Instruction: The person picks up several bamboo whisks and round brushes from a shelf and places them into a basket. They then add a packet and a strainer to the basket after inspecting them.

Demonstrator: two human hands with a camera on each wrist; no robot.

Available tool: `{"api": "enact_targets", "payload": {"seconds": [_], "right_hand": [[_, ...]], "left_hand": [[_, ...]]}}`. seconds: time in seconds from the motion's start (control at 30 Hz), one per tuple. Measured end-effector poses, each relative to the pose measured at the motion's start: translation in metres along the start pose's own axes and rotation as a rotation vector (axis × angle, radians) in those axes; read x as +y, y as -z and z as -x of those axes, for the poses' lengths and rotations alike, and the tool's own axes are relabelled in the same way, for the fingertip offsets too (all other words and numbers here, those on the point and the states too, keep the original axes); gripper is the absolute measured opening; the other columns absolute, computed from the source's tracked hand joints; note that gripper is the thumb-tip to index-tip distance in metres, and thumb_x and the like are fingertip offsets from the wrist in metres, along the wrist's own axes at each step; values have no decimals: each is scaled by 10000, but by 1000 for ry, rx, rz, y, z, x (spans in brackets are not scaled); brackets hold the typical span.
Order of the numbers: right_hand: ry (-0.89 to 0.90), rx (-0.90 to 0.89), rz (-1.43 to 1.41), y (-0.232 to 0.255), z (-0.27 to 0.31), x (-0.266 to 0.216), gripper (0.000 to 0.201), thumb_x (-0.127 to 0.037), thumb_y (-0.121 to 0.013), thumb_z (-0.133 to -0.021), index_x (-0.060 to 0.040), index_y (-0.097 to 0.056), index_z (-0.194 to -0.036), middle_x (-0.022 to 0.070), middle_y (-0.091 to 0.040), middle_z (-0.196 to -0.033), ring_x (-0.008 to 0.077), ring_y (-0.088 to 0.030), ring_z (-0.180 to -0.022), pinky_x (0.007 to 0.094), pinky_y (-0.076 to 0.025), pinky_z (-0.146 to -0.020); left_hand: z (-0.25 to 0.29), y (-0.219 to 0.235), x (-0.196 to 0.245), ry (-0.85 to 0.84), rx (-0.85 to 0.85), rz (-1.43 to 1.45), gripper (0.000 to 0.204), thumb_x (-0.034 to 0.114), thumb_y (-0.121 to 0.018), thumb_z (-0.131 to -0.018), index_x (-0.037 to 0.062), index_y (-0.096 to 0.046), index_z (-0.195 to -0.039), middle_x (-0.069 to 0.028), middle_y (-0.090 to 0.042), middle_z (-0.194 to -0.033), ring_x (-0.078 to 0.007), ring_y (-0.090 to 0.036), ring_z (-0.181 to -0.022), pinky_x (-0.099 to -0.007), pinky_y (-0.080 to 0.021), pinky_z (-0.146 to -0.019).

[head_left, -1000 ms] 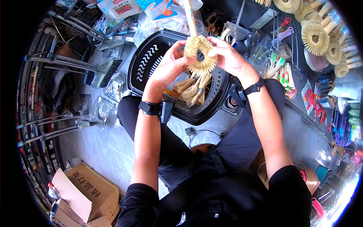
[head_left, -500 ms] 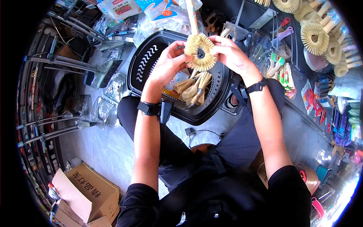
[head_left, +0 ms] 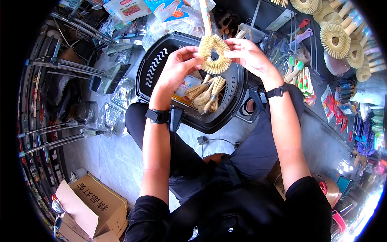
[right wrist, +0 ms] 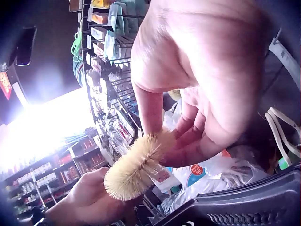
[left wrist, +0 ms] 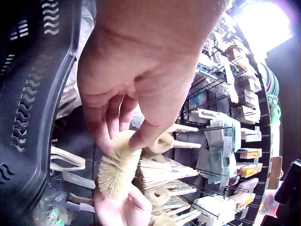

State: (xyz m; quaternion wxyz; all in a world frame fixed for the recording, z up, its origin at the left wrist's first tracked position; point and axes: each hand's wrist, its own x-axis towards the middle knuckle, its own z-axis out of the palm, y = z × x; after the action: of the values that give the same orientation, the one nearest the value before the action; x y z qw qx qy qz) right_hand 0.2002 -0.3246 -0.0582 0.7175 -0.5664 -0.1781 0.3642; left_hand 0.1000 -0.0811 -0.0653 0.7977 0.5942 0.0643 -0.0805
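A toilet brush (head_left: 206,60) with a ring of cream bristles and a pale handle (head_left: 206,22) is raised over a black plastic basket (head_left: 205,128). My left hand (head_left: 179,66) pinches the left side of the bristle ring between thumb and fingers. On the opposite side, my right hand (head_left: 252,58) pinches it too. The left wrist view shows the bristles (left wrist: 117,172) below the left thumb, and in the right wrist view the brush head (right wrist: 134,172) lies between both hands. Several loose bristle brushes (head_left: 209,97) lie inside the basket beneath.
More brushes (head_left: 336,39) stand at the upper right, with small green and white brushes (head_left: 296,68) below them. Wrapped packages (head_left: 125,10) lie behind the basket. Metal poles (head_left: 64,66) reach in from the left, and an opened cardboard box (head_left: 98,201) sits lower left.
The brush head has risen slightly and turned, its central hole now looking longer and more open. Both hands have shifted a little outward along its edges, still holding it.
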Motion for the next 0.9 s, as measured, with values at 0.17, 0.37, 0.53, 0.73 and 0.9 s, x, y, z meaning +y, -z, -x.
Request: {"api": "enact_targets", "payload": {"seconds": [0.17, 0.37, 0.53, 0.73, 0.9], "right_hand": [[9, 40, 23, 1, 2, 0, 407, -81, -705, -922, 24, -591, -1298, 76, -676, -1131, 140, -665, -1016, 278, -547, -902], [68, 18, 92, 5, 2, 2, 419, -65, -718, -908, 24, -595, -1299, 82, -681, -1130, 140, -666, -1007, 279, -545, -903], [97, 2, 213, 2, 1, 6, 377, -67, -735, -901, 17, -618, -1250, 70, -689, -1098, 144, -668, -1018, 279, -536, -927], [214, -45, 229, -29, 2, 6, 258, -127, -710, -953, 19, -677, -1163, 62, -713, -999, 126, -689, -898, 257, -559, -821], [375, 211, 409, -19, -1, 6, 230, -155, -682, -960, 5, -688, -1125, 52, -702, -933, 107, -662, -744, 244, -547, -655]], "left_hand": [[-2, 3, -4, -12, -3, -28, 314, 58, -680, -966, 9, -604, -1267, -66, -706, -1132, -134, -680, -1008, -278, -564, -872], [-1, 2, -3, -9, -33, -69, 418, 67, -690, -958, -1, -550, -1346, -89, -682, -1202, -160, -672, -1062, -305, -570, -909], [3, -20, -9, -74, -33, -109, 599, 163, -665, -983, 35, -393, -1501, -143, -504, -1472, -236, -591, -1235, -389, -557, -958], [2, -33, -29, -33, -164, 284, 547, 210, -604, -1010, 35, -402, -1488, -123, -547, -1403, -234, -582, -1234, -430, -529, -998], [6, -34, -17, 54, -159, 399, 489, 60, -598, -972, 5, -434, -1429, -109, -620, -1207, -215, -639, -1114, -385, -581, -936]]}}
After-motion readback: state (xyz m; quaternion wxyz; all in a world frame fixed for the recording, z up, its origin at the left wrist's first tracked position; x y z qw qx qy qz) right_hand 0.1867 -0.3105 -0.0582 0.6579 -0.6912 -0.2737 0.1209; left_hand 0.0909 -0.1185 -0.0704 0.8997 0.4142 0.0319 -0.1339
